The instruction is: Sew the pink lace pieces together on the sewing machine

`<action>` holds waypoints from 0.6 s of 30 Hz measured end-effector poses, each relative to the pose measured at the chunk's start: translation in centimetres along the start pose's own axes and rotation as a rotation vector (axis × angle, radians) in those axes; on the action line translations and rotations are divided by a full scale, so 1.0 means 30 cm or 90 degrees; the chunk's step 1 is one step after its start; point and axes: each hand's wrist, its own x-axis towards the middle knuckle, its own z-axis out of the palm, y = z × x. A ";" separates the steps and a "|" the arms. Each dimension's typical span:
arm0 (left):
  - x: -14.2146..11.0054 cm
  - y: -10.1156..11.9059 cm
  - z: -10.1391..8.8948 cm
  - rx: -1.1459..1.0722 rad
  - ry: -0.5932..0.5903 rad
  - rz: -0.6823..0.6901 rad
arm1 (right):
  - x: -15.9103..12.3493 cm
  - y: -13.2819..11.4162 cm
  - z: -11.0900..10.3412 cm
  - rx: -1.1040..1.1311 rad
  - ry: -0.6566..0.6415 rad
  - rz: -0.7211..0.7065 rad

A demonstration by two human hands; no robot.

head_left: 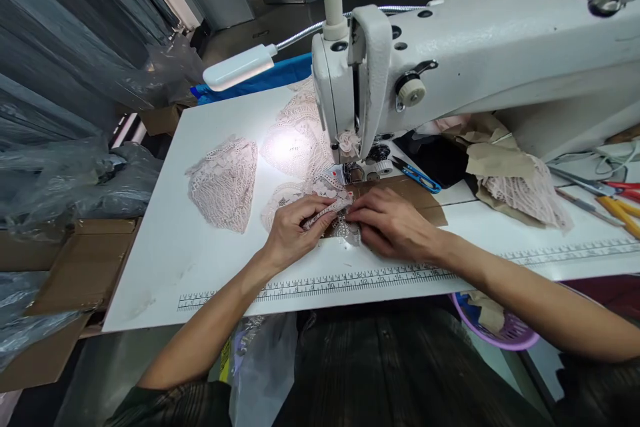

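Note:
My left hand pinches the folded edge of a pale pink lace piece just in front of the sewing machine. Close beside it, my right hand has its thumb and fingers closed at the same lace edge, near the presser foot. Below the fingertips, a small bit of lace or clear material lies over brown card; its exact kind is hard to make out. More lace spreads behind my left hand under the lamp light.
A separate lace cup lies on the left of the white table. Blue thread snips rest right of the needle. Pliers and tools lie far right. A lamp hangs over the back; a purple basket stands below the edge.

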 end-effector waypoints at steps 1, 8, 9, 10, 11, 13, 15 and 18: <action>-0.001 0.000 0.001 0.001 0.000 0.003 | 0.001 -0.010 0.003 0.014 -0.024 -0.020; -0.011 -0.005 -0.004 0.119 -0.093 0.151 | 0.006 0.002 -0.023 0.125 -0.056 -0.028; -0.012 -0.006 -0.005 0.136 -0.105 0.177 | 0.005 0.013 -0.031 0.135 -0.034 -0.010; -0.013 -0.007 -0.006 0.150 -0.114 0.196 | 0.006 0.026 -0.038 0.136 -0.010 0.012; -0.015 -0.008 -0.006 0.160 -0.123 0.210 | 0.007 0.040 -0.044 0.128 0.010 0.034; -0.017 -0.010 -0.005 0.168 -0.137 0.225 | 0.012 0.067 -0.048 0.083 0.022 0.069; -0.019 -0.011 -0.004 0.170 -0.141 0.227 | 0.018 0.088 -0.042 0.021 -0.002 0.077; -0.019 -0.010 -0.002 0.167 -0.138 0.224 | 0.025 0.102 -0.021 -0.057 -0.032 0.062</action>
